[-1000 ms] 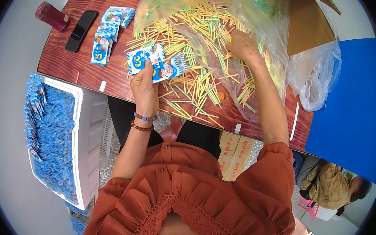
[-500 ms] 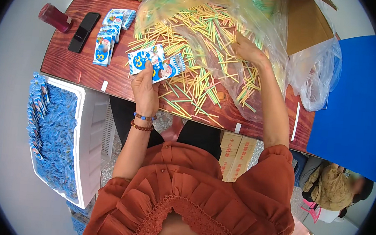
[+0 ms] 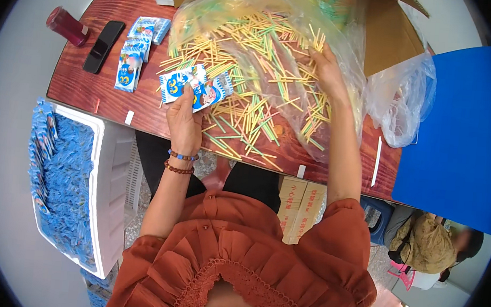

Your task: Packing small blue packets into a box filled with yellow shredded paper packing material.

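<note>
I have at least two flat, glossy blue-and-white packets (image 3: pixel 173 86) just above the near edge of the table (image 3: pixel 73 79), fanned so that they overlap. Each has a striped, crimped end and a printed cartoon figure, and they look smooth and only slightly puffed. The left hand (image 3: pixel 182 119) pinches them at the lower edge, thumb pressed flat on top; the fingers underneath are hidden from me.

On the right hand (image 3: pixel 331 76), I see thumb and fingers pinching a small bunch of thin, straight, pale-yellow sticks (image 3: pixel 317 39), their ends poking up past the fingertips. I cannot count them. That hand is over a loose heap of thin yellow, green and pink sticks (image 3: pixel 254 119), spilling from a large clear plastic bag (image 3: pixel 199 11) in front of an open brown cardboard box (image 3: pixel 390 41).

Left of the heap, I see a row of overlapping blue-and-white packets (image 3: pixel 129 70), then a black rectangular phone (image 3: pixel 104 47) and a dark-red cylindrical jar (image 3: pixel 67 25). Below the table's left side is a white foam crate (image 3: pixel 114 189) filled with small blue packets (image 3: pixel 71 168). At far right, I have a crumpled clear bag (image 3: pixel 400 105) beside a flat bright-blue panel (image 3: pixel 457 135).
</note>
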Motion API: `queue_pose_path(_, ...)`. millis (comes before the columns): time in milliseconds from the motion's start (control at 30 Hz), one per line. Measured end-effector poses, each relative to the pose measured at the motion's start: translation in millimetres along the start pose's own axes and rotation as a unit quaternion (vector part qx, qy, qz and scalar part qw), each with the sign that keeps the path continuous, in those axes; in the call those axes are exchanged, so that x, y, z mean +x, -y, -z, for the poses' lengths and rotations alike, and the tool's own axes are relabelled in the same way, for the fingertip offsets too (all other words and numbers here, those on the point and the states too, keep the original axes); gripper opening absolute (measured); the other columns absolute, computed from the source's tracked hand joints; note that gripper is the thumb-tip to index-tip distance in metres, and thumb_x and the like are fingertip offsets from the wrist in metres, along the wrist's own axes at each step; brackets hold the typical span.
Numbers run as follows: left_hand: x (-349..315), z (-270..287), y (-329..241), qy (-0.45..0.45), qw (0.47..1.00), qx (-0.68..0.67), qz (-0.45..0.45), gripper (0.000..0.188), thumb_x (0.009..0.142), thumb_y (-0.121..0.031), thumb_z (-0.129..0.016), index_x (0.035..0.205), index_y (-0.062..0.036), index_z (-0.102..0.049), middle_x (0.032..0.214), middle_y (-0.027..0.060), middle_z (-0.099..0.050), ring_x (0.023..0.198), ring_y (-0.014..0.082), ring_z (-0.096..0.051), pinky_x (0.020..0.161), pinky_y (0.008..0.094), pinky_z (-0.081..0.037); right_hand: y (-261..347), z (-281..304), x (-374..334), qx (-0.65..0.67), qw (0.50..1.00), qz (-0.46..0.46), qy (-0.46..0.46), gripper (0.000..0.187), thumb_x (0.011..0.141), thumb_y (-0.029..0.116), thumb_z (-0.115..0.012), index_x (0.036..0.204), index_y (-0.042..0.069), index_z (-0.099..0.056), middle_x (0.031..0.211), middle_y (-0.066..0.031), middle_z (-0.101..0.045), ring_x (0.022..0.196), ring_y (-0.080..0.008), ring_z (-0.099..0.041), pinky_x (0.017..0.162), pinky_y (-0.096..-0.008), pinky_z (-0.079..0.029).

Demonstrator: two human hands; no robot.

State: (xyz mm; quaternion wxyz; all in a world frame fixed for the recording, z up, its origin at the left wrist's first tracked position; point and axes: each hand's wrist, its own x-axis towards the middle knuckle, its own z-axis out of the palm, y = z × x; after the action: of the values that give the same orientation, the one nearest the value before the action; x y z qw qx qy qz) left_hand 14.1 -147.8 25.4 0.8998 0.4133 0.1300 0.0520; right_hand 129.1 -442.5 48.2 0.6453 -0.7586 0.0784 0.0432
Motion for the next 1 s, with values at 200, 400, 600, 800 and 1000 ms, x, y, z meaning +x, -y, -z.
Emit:
queue_pose_path(200, 2.4, -12.4, 7.7, -0.008, 0.999, -0.022, 0.035, 0.020, 0.098, -0.023, -0.054, 0.092, -0.0082, -0.066, 0.087, 0.0003, -0.066, 0.075, 0.0077, -0.061, 0.061, 0.0243, -0.050, -4.9, -17.3, 2.0, 0.352, 0.928, 0.088, 0.085, 0.025, 0.098, 0.007, -0.044, 0.120, -0.005, -0.044, 0.096, -0.0136, -0.059, 0.092, -0.0264, -0.062, 0.095, -0.0509, -0.050)
queue_pose_path(400, 2.8, -9.1, 8.9, 0.000, 0.999, -0.021, 0.031, 0.021, 0.098, -0.024, -0.054, 0.092, -0.0073, -0.066, 0.086, 0.0006, -0.066, 0.074, 0.0081, -0.061, 0.061, 0.0242, -0.049, -10.4, -36.4, 4.6, 0.372, 0.927, -0.036, -0.019, 0.028, 0.097, 0.009, -0.049, 0.118, -0.008, -0.045, 0.091, -0.0140, -0.058, 0.080, -0.0220, -0.060, 0.083, -0.0433, -0.054)
queue_pose_path(600, 3.0, -7.5, 8.2, -0.004, 0.999, -0.025, 0.028, 0.023, 0.098, -0.026, -0.054, 0.091, -0.0071, -0.065, 0.086, 0.0009, -0.066, 0.074, 0.0086, -0.061, 0.061, 0.0244, -0.049, -0.5, -51.5, 25.9, 0.102, 0.994, -0.022, -0.016, 0.037, 0.094, 0.019, -0.057, 0.116, -0.009, -0.046, 0.074, -0.0091, -0.059, 0.058, -0.0150, -0.058, 0.051, -0.0232, -0.045)
queue_pose_path(800, 1.4, -10.9, 5.6, -0.015, 0.999, -0.027, 0.034, 0.022, 0.098, -0.025, -0.055, 0.091, -0.0070, -0.065, 0.085, 0.0005, -0.066, 0.073, 0.0088, -0.062, 0.061, 0.0242, -0.049, -0.8, -80.1, 42.2, -0.495, 0.848, 0.186, -0.030, 0.030, 0.090, 0.023, -0.058, 0.102, -0.004, -0.058, 0.095, -0.0229, -0.064, 0.083, -0.0342, -0.063, 0.071, -0.0409, -0.049)
queue_pose_path(1000, 4.4, -1.0, 1.6, -0.014, 0.999, -0.019, 0.026, 0.021, 0.097, -0.025, -0.055, 0.096, -0.0065, -0.066, 0.087, 0.0001, -0.067, 0.074, 0.0083, -0.062, 0.062, 0.0240, -0.050, 19.8, -93.0, 29.7, -0.514, 0.842, 0.162, 0.013, 0.047, 0.081, 0.034, -0.066, 0.099, -0.008, -0.058, 0.106, -0.0300, -0.060, 0.103, -0.0404, -0.059, 0.088, -0.0445, -0.047)
